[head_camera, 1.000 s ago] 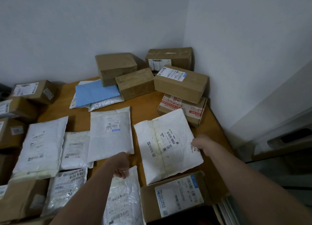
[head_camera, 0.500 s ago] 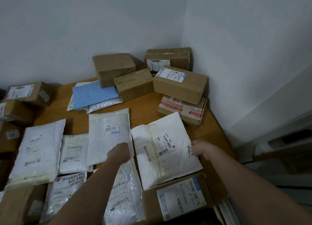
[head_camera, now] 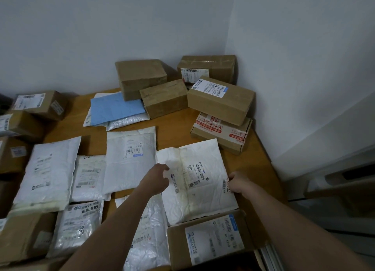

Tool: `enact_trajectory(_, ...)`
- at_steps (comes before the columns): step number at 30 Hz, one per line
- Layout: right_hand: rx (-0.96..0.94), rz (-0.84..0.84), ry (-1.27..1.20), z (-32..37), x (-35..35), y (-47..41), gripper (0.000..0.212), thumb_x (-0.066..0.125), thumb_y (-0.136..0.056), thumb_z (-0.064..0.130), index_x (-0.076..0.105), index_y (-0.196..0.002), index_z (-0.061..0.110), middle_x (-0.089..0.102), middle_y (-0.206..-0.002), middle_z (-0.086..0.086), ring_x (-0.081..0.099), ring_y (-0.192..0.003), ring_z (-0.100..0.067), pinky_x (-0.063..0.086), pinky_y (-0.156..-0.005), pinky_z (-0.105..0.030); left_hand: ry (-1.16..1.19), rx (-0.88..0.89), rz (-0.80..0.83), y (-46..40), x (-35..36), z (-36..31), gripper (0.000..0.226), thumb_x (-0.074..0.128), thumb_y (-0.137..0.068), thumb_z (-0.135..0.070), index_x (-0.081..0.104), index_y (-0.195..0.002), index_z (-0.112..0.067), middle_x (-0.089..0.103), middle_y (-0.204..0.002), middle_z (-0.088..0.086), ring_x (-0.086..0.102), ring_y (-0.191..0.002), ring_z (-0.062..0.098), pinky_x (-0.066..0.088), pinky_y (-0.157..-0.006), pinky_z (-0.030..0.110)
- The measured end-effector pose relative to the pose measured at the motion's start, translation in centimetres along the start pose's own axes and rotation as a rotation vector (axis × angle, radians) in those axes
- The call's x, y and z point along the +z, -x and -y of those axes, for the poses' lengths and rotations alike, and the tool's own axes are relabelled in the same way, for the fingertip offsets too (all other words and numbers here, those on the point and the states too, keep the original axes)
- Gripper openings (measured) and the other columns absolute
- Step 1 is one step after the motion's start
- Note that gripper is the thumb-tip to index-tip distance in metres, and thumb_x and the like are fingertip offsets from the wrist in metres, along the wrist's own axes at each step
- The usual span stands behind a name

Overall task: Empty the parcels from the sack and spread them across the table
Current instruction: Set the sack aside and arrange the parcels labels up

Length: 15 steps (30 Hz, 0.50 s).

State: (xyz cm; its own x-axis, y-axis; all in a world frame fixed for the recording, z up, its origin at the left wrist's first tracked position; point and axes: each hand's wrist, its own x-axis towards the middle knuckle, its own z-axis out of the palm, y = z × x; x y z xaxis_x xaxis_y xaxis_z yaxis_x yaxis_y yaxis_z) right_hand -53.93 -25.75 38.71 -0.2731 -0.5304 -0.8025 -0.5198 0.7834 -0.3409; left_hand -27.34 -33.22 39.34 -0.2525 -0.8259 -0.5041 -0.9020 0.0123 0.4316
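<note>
A crumpled white mailer (head_camera: 194, 181) with barcode labels lies flat on the wooden table (head_camera: 176, 128), right of centre. My right hand (head_camera: 239, 182) pinches its right edge. My left hand (head_camera: 157, 178) rests on its left edge with the fingers stretched forward and holds nothing. Several other parcels are spread over the table: a white mailer (head_camera: 129, 159) just left of it, a silver mailer (head_camera: 148, 230) under my left forearm, and a labelled brown box (head_camera: 213, 238) at the front edge. No sack is in view.
Brown boxes (head_camera: 221, 98) are stacked in the back right corner against the walls, one on a red-printed box (head_camera: 221, 132). A blue mailer (head_camera: 115, 108) lies at the back. More white and silver mailers (head_camera: 48, 173) and boxes (head_camera: 40, 104) fill the left side.
My left hand has left the silver mailer, moved forward and right to the crumpled white mailer's left edge, and uncurled its fingers. The white mailer has shifted a little left under my right hand.
</note>
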Motion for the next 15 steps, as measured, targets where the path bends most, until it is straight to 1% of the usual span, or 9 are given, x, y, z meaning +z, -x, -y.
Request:
enact_trajectory(3, -0.025, 0.003, 0.011, 0.2, -0.6, -0.1, 0.040, 0.052, -0.090, -0.003, 0.053, -0.128, 0.005, 0.057, -0.123, -0.012, 0.053, -0.098, -0.020, 0.048, -0.085, -0.030, -0.019, 0.026, 0.035, 0.0, 0.3, -0.4, 0.049, 0.056, -0.090, -0.012, 0.047, -0.137, -0.015, 0.043, -0.144, 0.002, 0.042, -0.132, 0.018, 0.035, -0.105, 0.026)
enact_trajectory(6, -0.023, 0.038, 0.026, 0.2, -1.1, -0.2, 0.040, 0.056, -0.089, -0.001, 0.055, -0.128, 0.009, 0.057, -0.124, -0.009, 0.051, -0.096, -0.016, 0.046, -0.083, -0.027, -0.045, -0.016, 0.110, -0.4, 0.8, -0.7, 0.051, 0.054, -0.091, -0.013, 0.044, -0.141, -0.015, 0.040, -0.147, 0.005, 0.039, -0.135, 0.020, 0.032, -0.108, 0.028)
enact_trajectory(8, -0.009, 0.060, 0.040, 0.2, -1.3, -0.3, 0.030, 0.055, -0.092, 0.003, 0.059, -0.120, 0.010, 0.059, -0.117, -0.008, 0.051, -0.091, -0.015, 0.045, -0.078, -0.025, -0.075, -0.041, 0.124, -0.7, 1.1, -1.0, 0.048, 0.053, -0.092, -0.013, 0.046, -0.140, -0.012, 0.041, -0.146, 0.007, 0.042, -0.133, 0.021, 0.035, -0.106, 0.029)
enact_trajectory(9, 0.008, 0.050, 0.036, 0.2, -1.5, -0.5, 0.020, 0.052, -0.094, 0.006, 0.060, -0.112, 0.009, 0.059, -0.109, -0.007, 0.051, -0.087, -0.015, 0.043, -0.074, -0.024, -0.093, -0.051, 0.120, -0.9, 1.1, -1.2, 0.046, 0.052, -0.092, -0.013, 0.048, -0.138, -0.012, 0.043, -0.144, 0.007, 0.044, -0.131, 0.022, 0.038, -0.104, 0.029)
enact_trajectory(10, 0.030, 0.020, 0.010, 0.2, -1.7, -0.6, 0.013, 0.047, -0.096, 0.008, 0.059, -0.100, 0.009, 0.057, -0.098, -0.006, 0.050, -0.080, -0.014, 0.043, -0.069, -0.024, -0.115, -0.061, 0.113, -1.1, 1.1, -1.5, 0.044, 0.052, -0.092, -0.014, 0.050, -0.136, -0.012, 0.045, -0.141, 0.007, 0.047, -0.128, 0.022, 0.040, -0.102, 0.029)
enact_trajectory(12, 0.074, -0.102, -0.108, 0.0, -2.4, -1.3, 0.020, 0.042, -0.097, 0.007, 0.051, -0.079, 0.011, 0.049, -0.082, -0.003, 0.046, -0.068, -0.013, 0.041, -0.062, -0.023, -0.151, -0.086, 0.084, -1.7, 0.8, -2.1, 0.037, 0.052, -0.091, -0.015, 0.056, -0.128, -0.012, 0.052, -0.133, 0.006, 0.052, -0.120, 0.021, 0.044, -0.096, 0.030)
enact_trajectory(13, 0.077, -0.183, -0.185, -0.1, -2.8, -1.9, 0.021, 0.042, -0.097, 0.007, 0.050, -0.078, 0.011, 0.048, -0.079, -0.003, 0.046, -0.066, -0.013, 0.042, -0.062, -0.024, -0.150, -0.098, 0.050, -2.0, 0.6, -2.6, 0.033, 0.051, -0.090, -0.015, 0.059, -0.122, -0.011, 0.057, -0.127, 0.006, 0.056, -0.113, 0.020, 0.047, -0.092, 0.029)
enact_trajectory(14, 0.079, -0.253, -0.282, -0.1, -3.3, -2.4, 0.017, 0.044, -0.096, 0.007, 0.052, -0.082, 0.009, 0.050, -0.081, -0.004, 0.048, -0.067, -0.014, 0.043, -0.062, -0.025, -0.120, -0.106, 0.001, -2.5, 0.3, -3.1, 0.030, 0.051, -0.090, -0.014, 0.061, -0.118, -0.010, 0.060, -0.123, 0.007, 0.059, -0.105, 0.020, 0.050, -0.087, 0.029)
enact_trajectory(15, 0.077, -0.307, -0.392, 0.1, -3.9, -2.6, 0.010, 0.045, -0.096, 0.008, 0.055, -0.092, 0.008, 0.054, -0.086, -0.005, 0.052, -0.072, -0.016, 0.043, -0.063, -0.026, -0.058, -0.109, -0.051, -2.9, 0.1, -3.8, 0.030, 0.051, -0.090, -0.013, 0.061, -0.118, -0.009, 0.061, -0.121, 0.008, 0.061, -0.101, 0.021, 0.051, -0.082, 0.028)
